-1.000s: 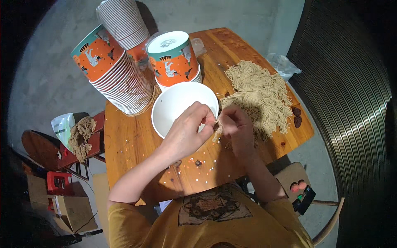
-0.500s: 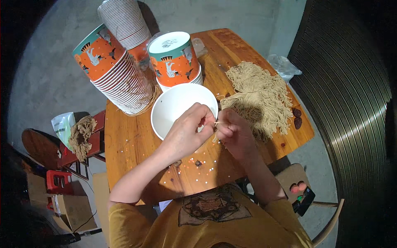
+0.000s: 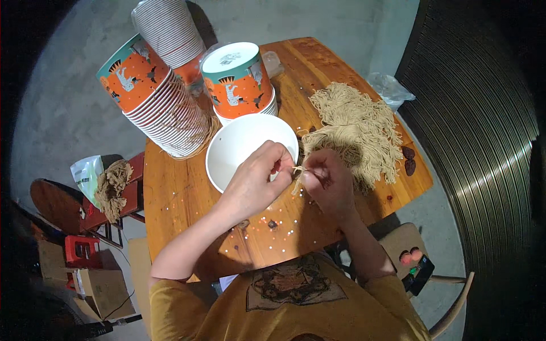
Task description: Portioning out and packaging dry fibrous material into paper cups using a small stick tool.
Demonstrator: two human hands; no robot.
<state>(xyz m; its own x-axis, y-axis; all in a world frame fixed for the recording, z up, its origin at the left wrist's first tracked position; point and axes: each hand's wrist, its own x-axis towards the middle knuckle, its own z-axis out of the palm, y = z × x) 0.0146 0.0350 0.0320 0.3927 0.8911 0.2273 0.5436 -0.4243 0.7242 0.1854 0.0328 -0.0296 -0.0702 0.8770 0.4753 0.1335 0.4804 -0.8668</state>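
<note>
My left hand is closed in a pinch on a thin beige cord, in front of the white bucket's opening. Facing it, my right hand also pinches the cord, fingertips close to the left ones. A small loop or knot seems to show between them, too small to be sure. Behind my hands a white paper bucket lies tilted with its mouth toward me. Right beside my right hand spreads a heap of beige cords.
Stacked orange paper buckets lean at the far left, with cords on their rims. Another orange bucket stands upside down behind the white one. Small pale and orange beads lie scattered near me. Dark reddish lumps sit by the right edge.
The fingers of my right hand have shifted slightly around the cord, and the hand has turned a little. My left hand keeps its pinch in nearly the same place.
</note>
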